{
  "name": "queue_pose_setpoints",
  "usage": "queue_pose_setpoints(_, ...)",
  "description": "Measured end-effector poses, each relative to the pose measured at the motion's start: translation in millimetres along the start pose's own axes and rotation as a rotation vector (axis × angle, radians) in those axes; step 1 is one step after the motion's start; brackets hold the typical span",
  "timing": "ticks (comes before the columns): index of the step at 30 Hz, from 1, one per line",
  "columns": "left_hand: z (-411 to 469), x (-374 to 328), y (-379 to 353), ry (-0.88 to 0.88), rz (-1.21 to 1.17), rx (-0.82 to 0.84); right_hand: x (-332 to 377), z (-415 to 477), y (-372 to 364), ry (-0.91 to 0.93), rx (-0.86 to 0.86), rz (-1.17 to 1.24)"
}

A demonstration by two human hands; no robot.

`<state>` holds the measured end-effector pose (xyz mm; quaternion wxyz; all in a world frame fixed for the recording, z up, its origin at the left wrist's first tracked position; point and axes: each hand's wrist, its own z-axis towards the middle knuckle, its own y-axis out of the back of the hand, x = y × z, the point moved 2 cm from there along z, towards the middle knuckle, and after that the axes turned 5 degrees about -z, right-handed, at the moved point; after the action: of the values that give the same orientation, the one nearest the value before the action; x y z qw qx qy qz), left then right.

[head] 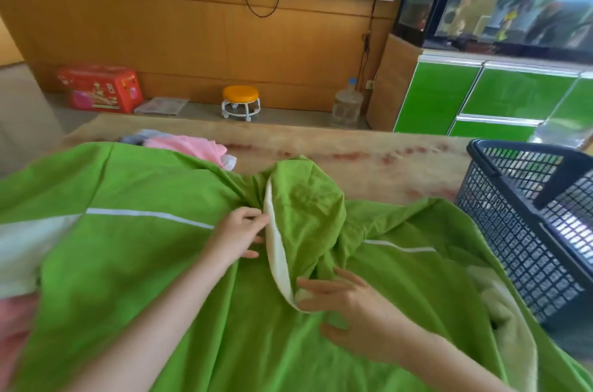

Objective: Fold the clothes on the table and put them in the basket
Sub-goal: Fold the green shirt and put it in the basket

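A large bright-green cloth garment (154,263) with thin white stripes and a cream lining lies spread over most of the near side of the tan bench (369,167), whose top carries reddish blotches. Near its middle the fabric rises in a hood-like fold, and a cream band runs in a curve down the fold's left edge.

Both hands are on that band. The left hand (239,232) meets its upper stretch from the left side, fingers nearly straight and touching the cream edge, grasping nothing that can be seen. The right hand (346,305) sits lower and nearer the person, at the band's bottom end, fingers spread and slightly bent over the green cloth. The cream tip shows between two of its fingers, so it appears pinched there.

A dark blue plastic mesh basket (513,231) stands at the bench's right end, just beside the garment's right edge and well to the right of both hands; what can be seen of its inside holds no clothes.

Behind the garment, toward the bench's far left, lies a small heap of pink cloth (183,144) with a bit of grey cloth (150,135) at its back, apart from either hand.

On the floor beyond stand an orange-topped round stool (240,101) and a red printed carton (101,88).
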<state>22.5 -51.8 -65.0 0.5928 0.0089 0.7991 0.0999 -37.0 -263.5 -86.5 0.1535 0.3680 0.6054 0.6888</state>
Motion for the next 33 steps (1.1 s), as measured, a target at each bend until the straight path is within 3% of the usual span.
queue_pose_setpoints(1,0,-1,-4,-0.032,0.084,-0.01,-4,0,7,-0.078,-0.034,0.162)
queue_pose_setpoints(3,1,-2,-9,-0.095,0.241,-0.042,-19,12,32,-0.277,-0.302,0.442)
queue_pose_setpoints(5,4,2,-14,-0.104,0.258,-0.056,-46,37,56,-0.518,-0.482,0.458)
queue_pose_setpoints(11,8,20,-16,0.003,-0.049,-0.016,-106,120,48,-0.895,-0.281,0.316)
queue_pose_setpoints(14,4,23,-15,0.075,-0.239,0.053,-103,138,48,-0.817,-0.503,0.4)
queue_pose_setpoints(16,1,20,-15,0.12,-0.372,0.115,-90,141,73,-0.615,-0.732,0.568)
queue_pose_setpoints(18,-3,16,-15,0.116,-0.411,0.175,-63,135,111,-0.354,-0.83,0.754)
queue_pose_setpoints(21,-12,11,-14,0.109,-0.424,0.193,-22,115,155,-0.092,-0.707,0.804)
queue_pose_setpoints(25,-23,14,5,0.171,-0.615,0.008,4,88,144,-0.031,-0.355,0.584)
queue_pose_setpoints(28,-39,22,24,0.191,-0.775,-0.092,9,75,112,-0.062,-0.298,0.394)
queue_pose_setpoints(33,-64,28,35,0.209,-0.766,-0.103,12,64,85,-0.13,-0.28,0.534)
